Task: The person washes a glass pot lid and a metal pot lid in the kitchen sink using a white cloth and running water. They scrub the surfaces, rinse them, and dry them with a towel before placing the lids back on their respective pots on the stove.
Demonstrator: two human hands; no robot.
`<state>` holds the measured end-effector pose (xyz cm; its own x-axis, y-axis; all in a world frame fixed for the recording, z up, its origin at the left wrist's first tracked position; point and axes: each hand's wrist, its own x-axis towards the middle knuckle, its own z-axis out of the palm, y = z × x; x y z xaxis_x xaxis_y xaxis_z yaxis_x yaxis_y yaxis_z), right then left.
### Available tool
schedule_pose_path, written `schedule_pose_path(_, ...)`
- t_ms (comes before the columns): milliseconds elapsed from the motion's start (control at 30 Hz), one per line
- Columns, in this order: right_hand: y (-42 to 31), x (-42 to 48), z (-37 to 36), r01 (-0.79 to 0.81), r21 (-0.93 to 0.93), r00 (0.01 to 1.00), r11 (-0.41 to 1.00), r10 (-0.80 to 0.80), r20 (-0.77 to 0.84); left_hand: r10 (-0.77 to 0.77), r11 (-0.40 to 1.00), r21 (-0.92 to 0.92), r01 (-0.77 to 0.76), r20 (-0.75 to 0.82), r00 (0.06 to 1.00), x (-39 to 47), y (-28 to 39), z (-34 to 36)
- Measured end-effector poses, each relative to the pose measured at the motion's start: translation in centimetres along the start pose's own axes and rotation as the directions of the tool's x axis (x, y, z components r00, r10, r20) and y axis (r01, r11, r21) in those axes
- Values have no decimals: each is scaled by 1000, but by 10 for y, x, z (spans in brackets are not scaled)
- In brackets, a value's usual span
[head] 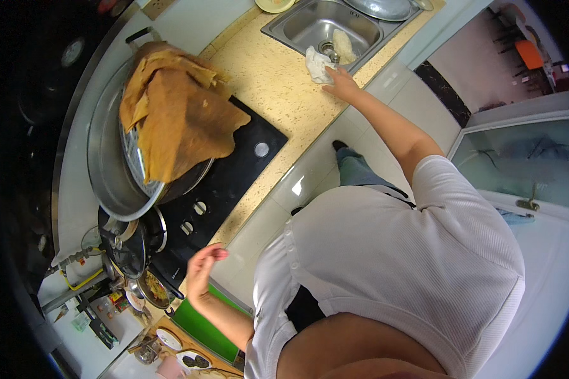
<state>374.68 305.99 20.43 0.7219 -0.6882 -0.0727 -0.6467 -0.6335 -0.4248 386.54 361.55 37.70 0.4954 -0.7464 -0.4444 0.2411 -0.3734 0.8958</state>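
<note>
My right hand [342, 85] is at the sink's near corner, its fingers on a crumpled white cloth [316, 65] that lies over the edge of the speckled countertop [275, 80]. In the steel sink [303, 26], beside the drain, lies a pale, rough scrubber or cloth [344, 46]. My left hand [204, 270] hovers near the counter's front edge by the stove, fingers loosely curled, with nothing seen in it. Large brown, leathery sheets [185, 118] of unclear material are draped over a perforated steamer tray, tilted on a big metal pot [106, 156] on the black gas stove [232, 161].
A lidded black pan [128, 246] stands on the stove's other burner. Past it are a pan of food [154, 286], bottles and small dishes. A metal lid [384, 7] rests beside the sink. A green panel [208, 322] is below my left forearm. A glass door [521, 161] stands at right.
</note>
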Motion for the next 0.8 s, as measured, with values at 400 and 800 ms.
schedule_pose_path(400,27,164,67,465,79,881,882,-470,63,-199,708,-697,112,-45,979,247,29,252)
schedule_pose_path(800,-13,276,76,342,332,890,879,-417,187,-321,753,-646,127,-191,928,344,79,301)
